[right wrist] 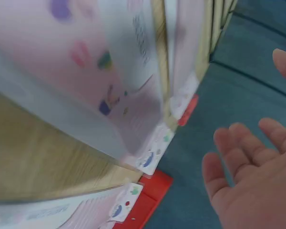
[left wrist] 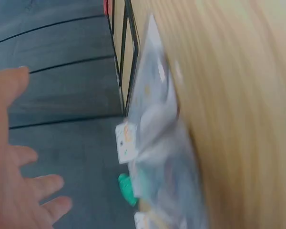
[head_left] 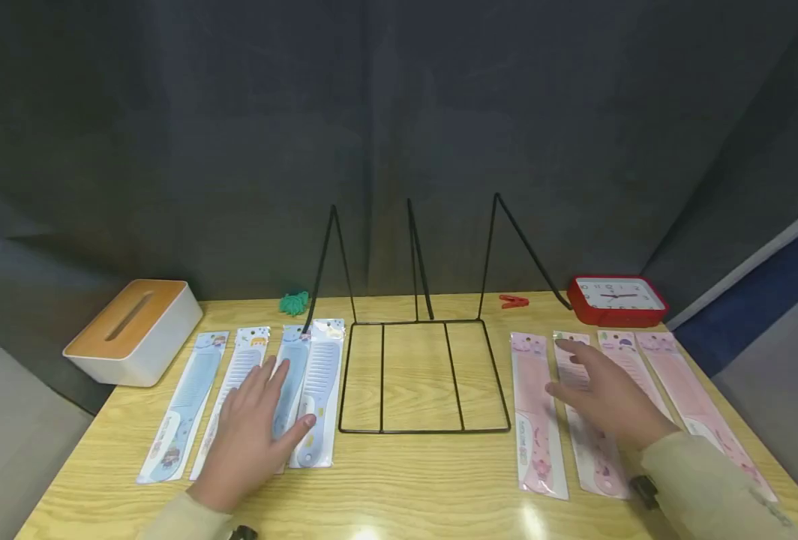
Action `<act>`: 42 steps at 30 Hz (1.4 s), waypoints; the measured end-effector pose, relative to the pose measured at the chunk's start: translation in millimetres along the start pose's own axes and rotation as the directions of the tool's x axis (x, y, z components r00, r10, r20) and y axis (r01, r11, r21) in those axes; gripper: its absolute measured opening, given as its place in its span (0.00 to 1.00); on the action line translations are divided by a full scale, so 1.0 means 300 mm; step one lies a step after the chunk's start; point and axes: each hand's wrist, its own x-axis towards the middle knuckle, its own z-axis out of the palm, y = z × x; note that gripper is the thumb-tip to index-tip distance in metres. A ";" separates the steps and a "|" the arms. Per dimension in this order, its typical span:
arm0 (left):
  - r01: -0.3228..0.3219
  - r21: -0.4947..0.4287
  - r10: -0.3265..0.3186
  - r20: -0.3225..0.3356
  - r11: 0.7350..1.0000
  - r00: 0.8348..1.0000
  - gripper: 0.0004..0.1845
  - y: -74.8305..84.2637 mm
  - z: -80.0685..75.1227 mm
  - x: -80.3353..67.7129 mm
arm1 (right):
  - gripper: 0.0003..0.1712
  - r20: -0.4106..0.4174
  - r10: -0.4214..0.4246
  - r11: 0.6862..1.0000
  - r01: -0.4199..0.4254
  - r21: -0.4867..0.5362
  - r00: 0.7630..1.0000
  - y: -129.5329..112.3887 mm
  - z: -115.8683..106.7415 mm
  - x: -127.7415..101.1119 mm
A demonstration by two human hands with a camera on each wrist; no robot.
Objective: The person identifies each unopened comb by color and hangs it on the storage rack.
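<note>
The left hand (head_left: 247, 431) lies flat with a slack, open grip, fingers spread over the glossy plastic sleeves of the blue combs (head_left: 291, 390), four long packets side by side on the pale wood-grain tabletop (head_left: 406, 487). The right hand (head_left: 608, 397) hovers, fingers straight and grip open, over the pink combs (head_left: 537, 412), four more sleeved packets. Between them sits a thin black wire rack (head_left: 419, 375). Behind are a white tissue box (head_left: 136, 330) with a wooden lid and a red clock (head_left: 616, 298).
</note>
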 end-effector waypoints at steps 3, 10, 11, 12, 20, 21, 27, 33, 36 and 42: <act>0.020 -0.053 -0.018 0.033 0.998 0.999 0.44 0.024 0.044 0.003 | 0.50 0.042 0.059 0.998 -0.060 0.014 0.997 0.020 0.024 0.087; 0.078 -0.170 -0.056 0.131 0.982 0.990 0.38 0.077 0.140 0.030 | 0.38 0.063 0.147 0.984 -0.152 0.088 0.987 0.097 0.055 0.266; 0.094 -0.189 -0.066 0.148 0.977 0.987 0.37 0.081 0.151 0.036 | 0.36 0.064 0.152 0.983 -0.157 0.091 0.986 0.105 0.057 0.286; 0.113 -0.203 -0.080 0.162 0.973 0.983 0.36 0.084 0.160 0.042 | 0.34 0.065 0.160 0.982 -0.165 0.093 0.985 0.112 0.060 0.306; 0.246 -0.206 -0.201 0.215 0.947 0.956 0.31 0.105 0.192 0.071 | 0.25 0.055 0.195 0.979 -0.197 0.050 0.979 0.160 0.080 0.384; 0.245 -0.198 -0.201 0.217 0.949 0.955 0.31 0.107 0.192 0.073 | 0.24 0.057 0.200 0.978 -0.203 0.045 0.978 0.164 0.081 0.387; 0.217 -0.153 -0.178 0.232 0.964 0.956 0.30 0.110 0.190 0.081 | 0.22 0.091 0.276 0.949 -0.287 0.131 0.957 0.172 0.070 0.386; 0.205 -0.159 -0.163 0.243 0.966 0.956 0.31 0.104 0.200 0.087 | 0.24 0.074 0.222 0.942 -0.234 0.242 0.972 0.124 0.021 0.311; 0.200 -0.158 -0.158 0.243 0.967 0.957 0.30 0.100 0.201 0.085 | 0.28 0.054 0.176 0.935 -0.184 0.304 0.983 0.063 -0.006 0.249; 0.202 -0.147 -0.163 0.240 0.968 0.957 0.30 0.095 0.203 0.080 | 0.29 0.094 0.086 0.813 -0.124 0.569 0.992 -0.126 -0.044 0.118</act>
